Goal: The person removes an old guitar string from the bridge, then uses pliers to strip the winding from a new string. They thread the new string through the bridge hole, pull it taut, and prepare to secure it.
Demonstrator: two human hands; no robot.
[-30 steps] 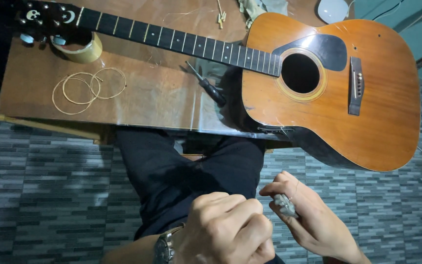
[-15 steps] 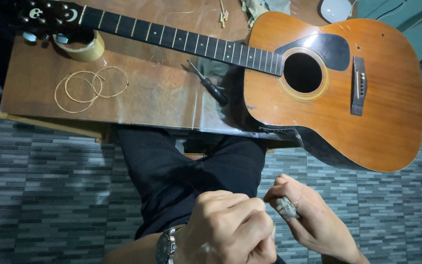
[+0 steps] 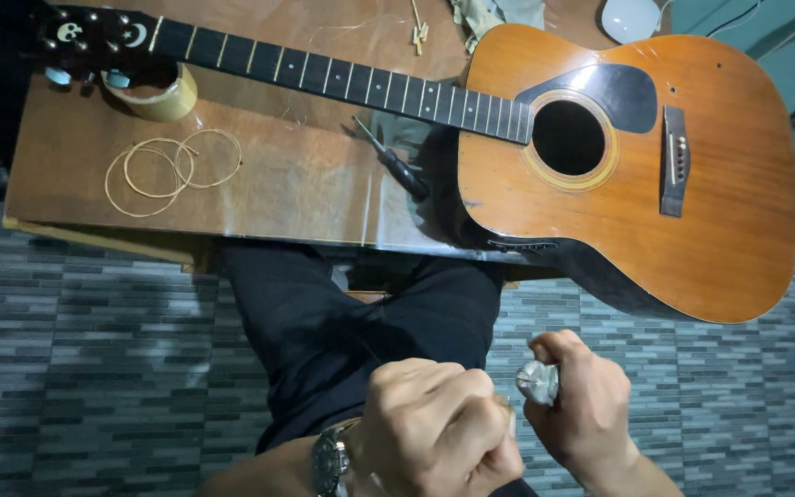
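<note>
Low in the head view, over my lap, my right hand (image 3: 581, 405) is closed around a small shiny silvery object (image 3: 537, 381) that pokes out between its fingers. Touching it on the left, my left hand (image 3: 434, 428) is a tight fist with a wristwatch (image 3: 328, 460) on the wrist; whether it grips anything is hidden. An orange-brown acoustic guitar (image 3: 692, 239) lies across the wooden table (image 3: 305, 193) above my knees, its neck (image 3: 342, 83) running left.
A black-handled screwdriver (image 3: 397, 166) lies beside the guitar body. Coiled guitar strings (image 3: 163, 170) and a roll of tape (image 3: 163, 92) sit at the table's left. Grey tiled floor (image 3: 85, 368) surrounds my dark-trousered legs (image 3: 324, 331). A white round object (image 3: 627, 17) sits at the top edge.
My right hand has curled tighter around the silvery object and risen slightly. The left fist stays pressed against it. The view has shifted a little.
</note>
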